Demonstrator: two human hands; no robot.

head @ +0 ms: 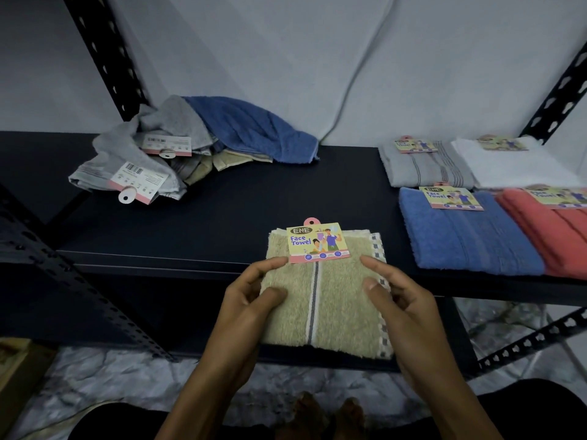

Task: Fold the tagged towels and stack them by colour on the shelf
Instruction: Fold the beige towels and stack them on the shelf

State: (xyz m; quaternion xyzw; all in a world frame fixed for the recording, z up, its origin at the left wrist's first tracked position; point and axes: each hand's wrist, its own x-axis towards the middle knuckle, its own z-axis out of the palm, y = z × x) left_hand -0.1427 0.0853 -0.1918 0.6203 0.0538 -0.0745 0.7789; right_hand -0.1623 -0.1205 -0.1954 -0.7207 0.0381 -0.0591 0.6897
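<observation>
Taking the dark shelf board (241,201) as reference: its middle span is lying bare, leaving a wide passage from front edge to rear wall. A loose towel heap (178,147) is occupying the board's rear left. Four folded towels, grey (422,169), white (514,166), blue (467,239) and coral (556,236), are blocking its right end. Slotted uprights (104,55) are flanking the board's rear corners.
</observation>
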